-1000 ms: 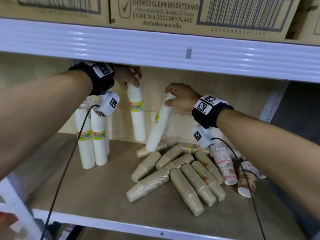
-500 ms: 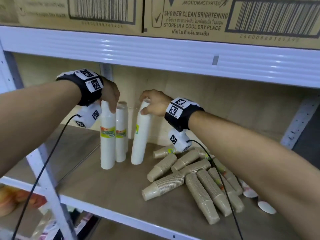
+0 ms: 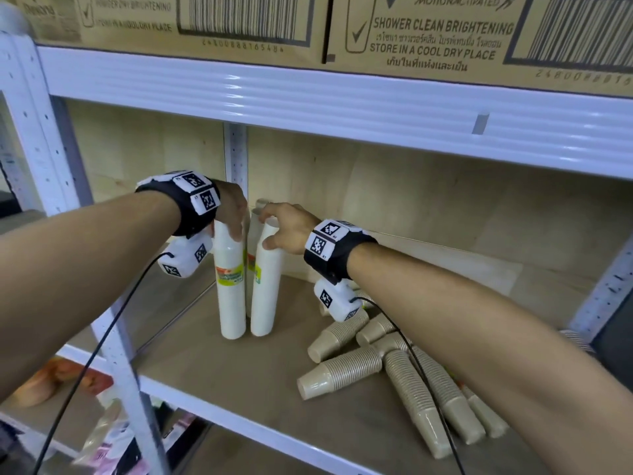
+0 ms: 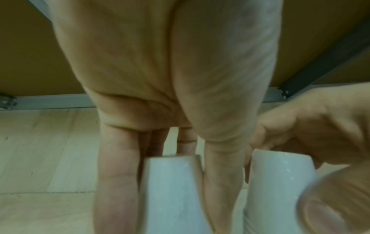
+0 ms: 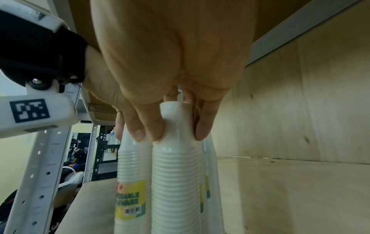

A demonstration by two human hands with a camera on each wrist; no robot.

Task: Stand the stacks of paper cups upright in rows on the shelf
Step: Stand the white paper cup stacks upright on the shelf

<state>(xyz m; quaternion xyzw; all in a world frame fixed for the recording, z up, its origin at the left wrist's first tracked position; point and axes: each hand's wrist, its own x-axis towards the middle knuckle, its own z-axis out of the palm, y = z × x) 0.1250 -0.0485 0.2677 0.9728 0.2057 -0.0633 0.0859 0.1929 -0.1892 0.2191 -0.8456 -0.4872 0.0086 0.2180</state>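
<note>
The shelf (image 3: 212,365) board runs from lower left toward the right of the head view, its white front lip crossing the bottom of the frame. A white upright post (image 3: 118,354) stands at the left front corner, and the white beam (image 3: 308,97) of the level above spans the upper half, just over my wrists. Bare board lies open in front of the standing stacks and between them and the pile at lower right.

My left hand (image 3: 230,214) comes in from the left, palm down, fingers draped over and round the top of the left white stack (image 3: 230,286), which stands upright at centre frame. My right hand (image 3: 289,231) reaches across from the right, thumb and fingers curled round the top of the right white stack (image 3: 264,286); the right wrist view shows the thumb on one side and fingers on the other. The two stacks stand just beside each other, their bases nearly touching. More white stacks (image 3: 255,214) stand close behind them, mostly hidden.

The brown cup stacks (image 3: 394,365) lie on their sides in a heap at lower right, under my right forearm, well apart from the standing ones.
</note>
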